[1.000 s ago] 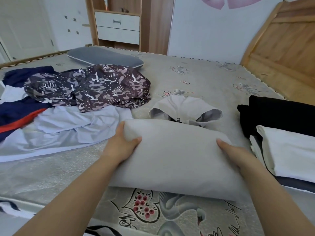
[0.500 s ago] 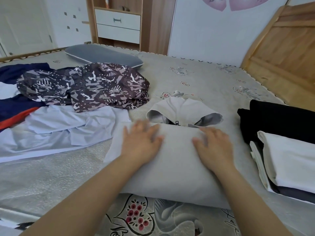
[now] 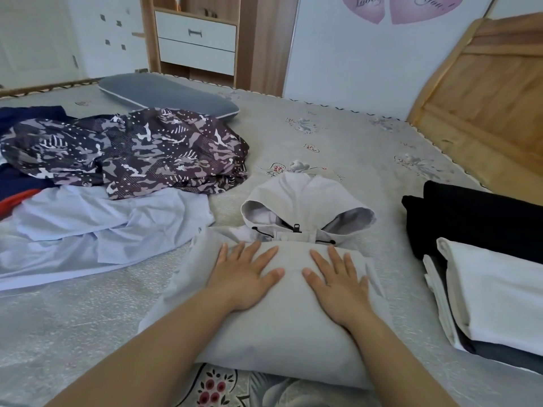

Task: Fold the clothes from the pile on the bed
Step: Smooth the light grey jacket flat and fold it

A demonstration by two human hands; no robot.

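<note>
At far left on the bed (image 3: 367, 142) we see the unfolded pile (image 3: 117, 183). At near centre lies the folded grey hooded jacket (image 3: 288, 324), hood at its far end. Our left hand (image 3: 246, 274) and right hand (image 3: 338, 280) press flat on it, fingers straight and spread. At right sits the folded stack (image 3: 484, 259).

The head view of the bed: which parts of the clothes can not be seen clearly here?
- Grey hooded jacket: the left hand, the right hand and both forearms lie flat over its folded body.
- Folded stack: cut off by the right edge.
- Dark blue garment: cut off by the left edge and partly under the camouflage garment.
</note>
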